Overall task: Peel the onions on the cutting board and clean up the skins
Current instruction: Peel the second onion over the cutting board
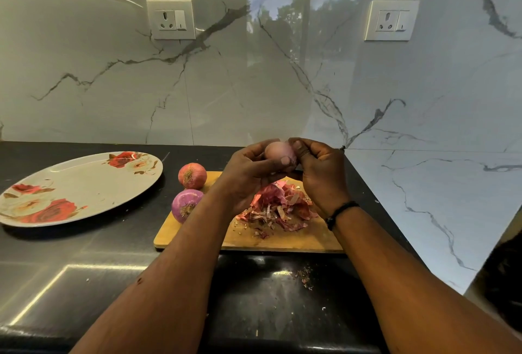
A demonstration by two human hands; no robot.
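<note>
Both hands hold one pale pink onion (278,151) in the air above the wooden cutting board (296,236). My left hand (248,175) cups it from below and the left, thumb across its front. My right hand (319,170) pinches its right side with thumb and fingertips. A heap of red-pink onion skins (279,206) lies on the board under the hands. Two more onions sit at the board's left edge: a reddish one (192,175) farther back and a purple one (186,204) nearer, partly hidden by my left forearm.
A large oval plate with a red rose pattern (76,187) rests on the black counter to the left. Marble walls stand behind and to the right, close to the board. Small skin crumbs (306,277) lie on the counter in front of the board.
</note>
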